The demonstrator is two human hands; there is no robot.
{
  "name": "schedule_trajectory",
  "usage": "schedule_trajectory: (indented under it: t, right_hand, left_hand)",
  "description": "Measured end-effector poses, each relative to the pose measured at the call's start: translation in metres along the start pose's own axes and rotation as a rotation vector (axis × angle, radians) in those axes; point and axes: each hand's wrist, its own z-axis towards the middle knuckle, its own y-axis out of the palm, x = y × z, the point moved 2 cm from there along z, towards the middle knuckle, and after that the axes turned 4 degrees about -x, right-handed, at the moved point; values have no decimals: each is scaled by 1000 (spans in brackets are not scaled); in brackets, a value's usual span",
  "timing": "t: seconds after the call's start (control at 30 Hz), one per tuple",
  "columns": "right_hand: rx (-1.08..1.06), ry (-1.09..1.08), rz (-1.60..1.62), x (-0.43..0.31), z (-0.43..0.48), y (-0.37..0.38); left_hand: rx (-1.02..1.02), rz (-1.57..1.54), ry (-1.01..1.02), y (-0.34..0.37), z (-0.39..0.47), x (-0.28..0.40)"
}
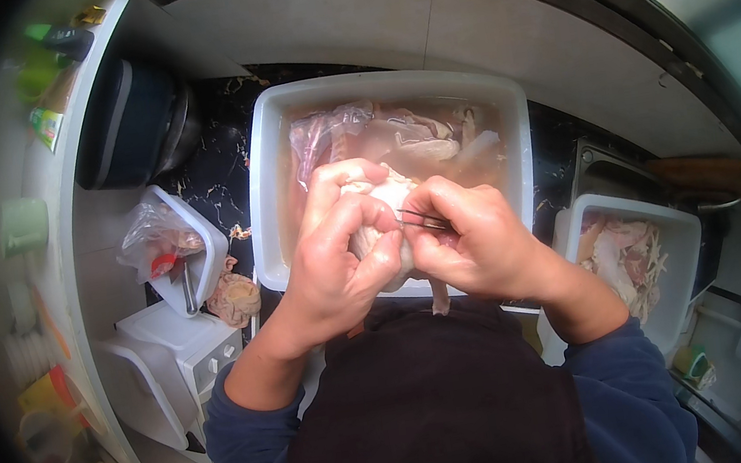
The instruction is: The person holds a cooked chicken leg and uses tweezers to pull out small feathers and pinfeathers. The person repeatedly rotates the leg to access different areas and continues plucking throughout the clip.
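My left hand (349, 256) grips a piece of raw poultry (366, 238) over the near side of a large white plastic tub (259, 197). In my right hand (467, 235) is a pair of metal tweezers (422, 218), their tips close to my left fingertips at the bird's skin. The fingers hide most of the poultry and where the tips touch. Cloudy pinkish water fills the tub, with raw poultry pieces (426, 145) and a clear plastic bag (351, 117) in it.
To the right, a second white tub (688, 243) holds raw poultry pieces. On the left stand a tilted white container (209, 243) with a plastic bag, a crumpled cloth (236, 299) and a white appliance (175, 330). A wooden board (710, 173) lies behind the right tub.
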Motion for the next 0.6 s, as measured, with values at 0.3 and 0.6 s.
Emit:
schedule_trajectory:
  t: [0.3,0.6]
  right_hand:
    - [-3,-15,29,-9,-10,-2]
    - [87,74,70,-20,-23,4]
  left_hand:
    - [-40,27,72,-1,-5,8]
    - [67,24,19,2,-13,10]
